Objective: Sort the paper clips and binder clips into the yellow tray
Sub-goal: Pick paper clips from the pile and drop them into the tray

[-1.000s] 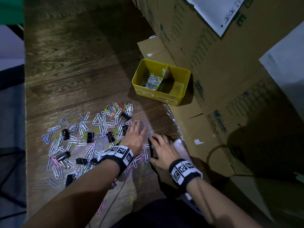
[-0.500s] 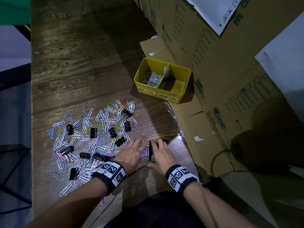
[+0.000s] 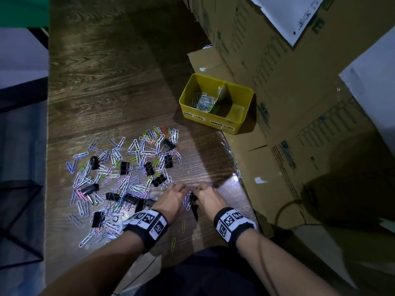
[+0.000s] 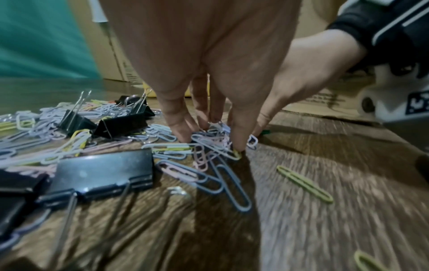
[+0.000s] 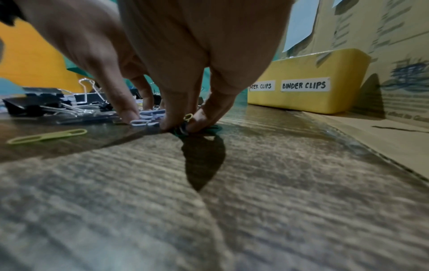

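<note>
Paper clips (image 3: 188, 198) bunching between my hands | left hand (image 3: 171, 200), right hand (image 3: 210, 199) both pinching them | yellow tray (image 3: 248, 99) lying ahead-right, right hand nearer

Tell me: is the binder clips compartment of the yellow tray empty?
Empty: the head view shows its bare bottom, while paper clips fill the other compartment.

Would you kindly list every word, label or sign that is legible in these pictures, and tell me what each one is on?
"BINDER CLIPS": white label on the front of the yellow tray, right side.
"APER CLIPS": white label to its left, its first letter hidden behind the right hand; the head view shows it as roughly "PAPER CLIPS".
Print on the cardboard boxes: too blurred to read.
White sheet on a box: dark lettering, cut off, unreadable.
Wristbands: square code marks, no words.
</note>
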Motion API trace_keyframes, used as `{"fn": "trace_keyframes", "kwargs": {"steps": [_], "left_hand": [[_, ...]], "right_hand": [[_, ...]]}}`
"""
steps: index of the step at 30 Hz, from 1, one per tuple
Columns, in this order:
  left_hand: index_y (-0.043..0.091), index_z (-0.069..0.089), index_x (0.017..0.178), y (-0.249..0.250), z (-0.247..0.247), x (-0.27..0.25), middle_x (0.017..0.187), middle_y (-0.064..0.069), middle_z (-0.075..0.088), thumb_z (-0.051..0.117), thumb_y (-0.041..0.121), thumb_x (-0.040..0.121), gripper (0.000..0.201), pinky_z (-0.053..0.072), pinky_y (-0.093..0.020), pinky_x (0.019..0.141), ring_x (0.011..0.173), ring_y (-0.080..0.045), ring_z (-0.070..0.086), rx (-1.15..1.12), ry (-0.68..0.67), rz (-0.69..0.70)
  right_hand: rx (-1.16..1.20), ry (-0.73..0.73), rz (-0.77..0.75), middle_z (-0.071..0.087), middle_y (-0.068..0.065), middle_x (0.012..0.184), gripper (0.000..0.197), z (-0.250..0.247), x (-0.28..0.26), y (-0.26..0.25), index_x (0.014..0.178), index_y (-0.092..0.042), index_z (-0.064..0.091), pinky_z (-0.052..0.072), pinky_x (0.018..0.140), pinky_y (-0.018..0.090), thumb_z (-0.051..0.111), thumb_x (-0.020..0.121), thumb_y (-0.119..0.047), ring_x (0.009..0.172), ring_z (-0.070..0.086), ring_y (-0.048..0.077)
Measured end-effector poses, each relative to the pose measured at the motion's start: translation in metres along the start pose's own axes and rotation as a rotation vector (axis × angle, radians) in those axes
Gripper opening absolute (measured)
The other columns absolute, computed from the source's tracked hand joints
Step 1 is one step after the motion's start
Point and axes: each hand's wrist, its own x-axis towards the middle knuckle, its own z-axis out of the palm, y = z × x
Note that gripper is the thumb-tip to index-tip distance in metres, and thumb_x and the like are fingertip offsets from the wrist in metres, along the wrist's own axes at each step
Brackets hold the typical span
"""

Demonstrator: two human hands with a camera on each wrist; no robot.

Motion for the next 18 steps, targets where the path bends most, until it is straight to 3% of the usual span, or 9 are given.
{"fn": "trace_keyframes", "kwargs": {"steps": [3,7,10,14,16,18], "left_hand": [[0.01,0.051,0.129,0.001,-0.005,-0.001,0.126,-0.012,0.053,0.06,-0.003,0.073,0.059,0.039,-0.035,0.1,0.115,-0.032,0.048,-0.125,0.047,0.017],[0.011,0.053,0.129,-0.003,-0.008,-0.002,0.13,-0.009,0.051,0.055,-0.013,0.07,0.064,0.036,-0.026,0.104,0.119,-0.025,0.047,-0.161,0.075,0.015],[0.015,0.054,0.128,-0.012,-0.003,-0.005,0.129,-0.006,0.05,0.06,-0.009,0.072,0.06,0.035,-0.017,0.098,0.115,-0.02,0.051,-0.169,0.117,0.045],[0.015,0.049,0.131,-0.016,0.006,-0.009,0.131,-0.008,0.05,0.065,0.006,0.076,0.058,0.043,-0.038,0.1,0.119,-0.026,0.047,-0.095,0.104,0.019],[0.017,0.049,0.131,-0.012,0.009,-0.01,0.128,-0.007,0.051,0.065,0.003,0.078,0.057,0.048,-0.044,0.093,0.116,-0.027,0.047,0.012,0.075,0.007],[0.015,0.055,0.125,-0.013,0.012,-0.01,0.118,-0.006,0.057,0.064,-0.003,0.077,0.052,0.051,-0.043,0.085,0.106,-0.026,0.052,0.024,0.092,0.018]], "right_hand": [[-0.014,0.006,-0.006,0.054,0.017,0.118,0.023,0.0,0.002,0.001,0.113,-0.006,0.059,0.046,0.086,0.043,0.049,0.092,-0.011,0.106,0.052,0.034],[0.02,0.028,-0.022,0.049,0.014,0.124,0.024,-0.005,0.003,0.001,0.114,-0.009,0.06,0.045,0.089,0.041,0.051,0.092,-0.012,0.111,0.049,0.031],[-0.019,0.089,-0.004,0.038,0.011,0.133,0.038,-0.005,-0.003,0.0,0.125,-0.013,0.053,0.045,0.097,0.041,0.058,0.09,-0.024,0.122,0.04,0.028],[-0.106,0.047,0.084,0.03,0.015,0.134,0.066,-0.001,-0.011,-0.011,0.133,-0.017,0.039,0.047,0.095,0.045,0.068,0.08,-0.044,0.124,0.034,0.033],[-0.141,-0.019,0.085,0.031,0.019,0.136,0.063,0.001,-0.01,-0.019,0.136,-0.012,0.037,0.045,0.099,0.046,0.067,0.084,-0.034,0.126,0.035,0.036],[-0.143,-0.014,0.066,0.036,0.021,0.134,0.044,0.003,-0.008,-0.024,0.133,-0.006,0.044,0.048,0.095,0.043,0.056,0.091,-0.013,0.118,0.047,0.036]]}}
